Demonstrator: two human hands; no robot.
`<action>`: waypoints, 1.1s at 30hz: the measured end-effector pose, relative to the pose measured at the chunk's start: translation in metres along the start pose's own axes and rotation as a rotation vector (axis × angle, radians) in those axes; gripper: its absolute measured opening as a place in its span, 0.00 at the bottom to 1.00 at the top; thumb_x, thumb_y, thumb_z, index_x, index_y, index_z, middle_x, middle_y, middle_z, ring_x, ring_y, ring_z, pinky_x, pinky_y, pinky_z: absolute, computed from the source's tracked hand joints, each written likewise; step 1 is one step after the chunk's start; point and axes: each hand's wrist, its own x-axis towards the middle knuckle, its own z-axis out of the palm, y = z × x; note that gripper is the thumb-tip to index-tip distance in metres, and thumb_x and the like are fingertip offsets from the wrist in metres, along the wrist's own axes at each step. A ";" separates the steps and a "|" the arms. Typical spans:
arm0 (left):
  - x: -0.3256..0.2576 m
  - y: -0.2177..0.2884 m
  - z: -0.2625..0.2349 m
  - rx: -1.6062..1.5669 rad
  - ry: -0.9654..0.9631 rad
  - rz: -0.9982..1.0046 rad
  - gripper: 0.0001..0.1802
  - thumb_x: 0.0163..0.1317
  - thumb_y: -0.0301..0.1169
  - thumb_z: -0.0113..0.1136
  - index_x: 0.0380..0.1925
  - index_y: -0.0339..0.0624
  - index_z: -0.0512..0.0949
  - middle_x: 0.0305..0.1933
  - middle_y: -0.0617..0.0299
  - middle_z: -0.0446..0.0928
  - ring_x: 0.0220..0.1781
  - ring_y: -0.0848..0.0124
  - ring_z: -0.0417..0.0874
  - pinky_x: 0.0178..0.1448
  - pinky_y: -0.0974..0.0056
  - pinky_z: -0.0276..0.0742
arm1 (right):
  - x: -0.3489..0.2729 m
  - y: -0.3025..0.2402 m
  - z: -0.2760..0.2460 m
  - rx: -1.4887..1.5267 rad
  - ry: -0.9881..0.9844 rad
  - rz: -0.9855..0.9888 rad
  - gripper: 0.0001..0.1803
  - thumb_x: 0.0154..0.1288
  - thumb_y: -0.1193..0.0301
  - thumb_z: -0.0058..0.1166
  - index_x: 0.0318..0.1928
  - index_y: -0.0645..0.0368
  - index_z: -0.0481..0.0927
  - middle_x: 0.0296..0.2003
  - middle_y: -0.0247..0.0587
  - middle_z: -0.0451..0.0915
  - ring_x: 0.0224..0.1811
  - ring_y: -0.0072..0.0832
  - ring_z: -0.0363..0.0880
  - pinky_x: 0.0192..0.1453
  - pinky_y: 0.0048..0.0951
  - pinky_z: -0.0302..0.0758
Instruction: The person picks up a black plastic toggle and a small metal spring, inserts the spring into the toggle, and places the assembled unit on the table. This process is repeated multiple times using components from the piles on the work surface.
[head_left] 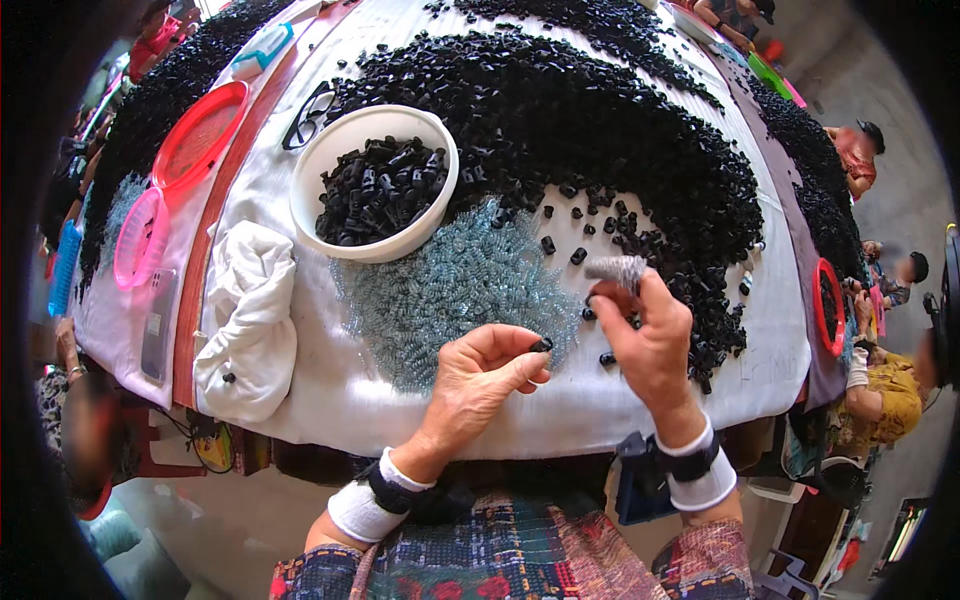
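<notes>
My left hand [478, 380] pinches a small black plastic part [541, 345] between thumb and fingertips, above the front edge of a heap of small pale-blue springs [450, 290]. Just to its right, my right hand [648, 335] is closed, thumb against fingers, with a grey wrapping [615, 268] around one finger. Whatever lies in that pinch is too small to make out. A few loose black parts lie on the white cloth beside it. Beyond the hands spreads a large pile of similar black parts [560, 110]. A white bowl [304, 215] holding black parts stands behind the springs.
A crumpled white cloth [250, 310] lies at left, with black-framed glasses [310, 115] farther back. Red [160, 170] and pink [120, 262] baskets stand on the left-hand table. Other people sit at both sides, near a red tray [822, 308] on the right.
</notes>
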 end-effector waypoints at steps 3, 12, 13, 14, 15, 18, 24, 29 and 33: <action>-0.002 0.004 0.006 0.003 0.007 0.019 0.12 0.59 0.27 0.65 0.41 0.34 0.78 0.35 0.60 0.81 0.35 0.75 0.83 0.36 0.73 0.79 | -0.017 -0.019 0.003 0.078 -0.002 -0.039 0.15 0.54 0.83 0.60 0.44 0.61 0.80 0.32 0.39 0.83 0.30 0.20 0.81 0.36 0.21 0.77; -0.005 0.003 0.011 0.036 0.021 0.054 0.12 0.58 0.28 0.66 0.40 0.34 0.78 0.35 0.60 0.82 0.35 0.75 0.84 0.36 0.73 0.79 | -0.034 -0.018 0.017 0.077 0.064 -0.080 0.15 0.53 0.83 0.61 0.44 0.62 0.80 0.33 0.41 0.83 0.32 0.24 0.82 0.38 0.23 0.78; -0.005 0.002 0.011 0.037 0.022 0.053 0.12 0.58 0.28 0.66 0.40 0.34 0.78 0.35 0.60 0.82 0.35 0.75 0.84 0.36 0.73 0.79 | -0.034 -0.019 0.019 0.072 0.077 -0.088 0.14 0.54 0.83 0.61 0.43 0.62 0.80 0.33 0.39 0.83 0.32 0.21 0.80 0.38 0.22 0.76; -0.005 0.001 0.011 0.040 0.029 0.055 0.12 0.58 0.28 0.66 0.40 0.34 0.78 0.35 0.59 0.82 0.35 0.75 0.84 0.36 0.73 0.79 | -0.035 -0.018 0.020 0.069 0.088 -0.095 0.13 0.54 0.83 0.61 0.42 0.62 0.81 0.32 0.36 0.84 0.31 0.18 0.79 0.39 0.20 0.75; -0.005 0.000 0.010 0.042 0.036 0.057 0.12 0.58 0.28 0.66 0.40 0.34 0.78 0.35 0.59 0.82 0.35 0.75 0.84 0.36 0.73 0.79 | -0.035 -0.018 0.020 0.072 0.087 -0.094 0.13 0.54 0.83 0.61 0.42 0.62 0.81 0.32 0.36 0.84 0.31 0.18 0.79 0.39 0.20 0.75; -0.005 0.000 0.011 0.062 0.052 0.046 0.12 0.58 0.27 0.66 0.39 0.33 0.77 0.34 0.59 0.82 0.35 0.76 0.83 0.36 0.74 0.79 | -0.036 -0.016 0.021 0.058 0.085 -0.104 0.13 0.54 0.83 0.61 0.42 0.62 0.81 0.32 0.37 0.84 0.31 0.20 0.80 0.38 0.21 0.76; -0.004 -0.003 0.008 0.096 0.047 0.026 0.12 0.57 0.25 0.66 0.40 0.32 0.77 0.35 0.56 0.82 0.36 0.72 0.84 0.37 0.72 0.79 | -0.040 -0.009 0.025 0.016 0.098 -0.166 0.14 0.51 0.84 0.61 0.41 0.63 0.80 0.31 0.45 0.81 0.30 0.36 0.82 0.34 0.30 0.77; -0.003 -0.004 0.008 0.107 0.050 0.010 0.12 0.57 0.26 0.66 0.39 0.32 0.77 0.35 0.56 0.82 0.36 0.72 0.84 0.37 0.72 0.79 | -0.042 -0.008 0.025 0.001 0.081 -0.178 0.13 0.51 0.84 0.61 0.39 0.64 0.80 0.28 0.45 0.79 0.28 0.37 0.80 0.32 0.31 0.76; -0.002 -0.001 0.008 0.135 0.054 -0.020 0.11 0.58 0.27 0.65 0.39 0.32 0.78 0.35 0.56 0.82 0.36 0.72 0.84 0.37 0.71 0.79 | -0.040 -0.008 0.025 -0.034 0.063 -0.205 0.10 0.49 0.84 0.61 0.35 0.65 0.79 0.25 0.46 0.76 0.26 0.40 0.77 0.30 0.34 0.74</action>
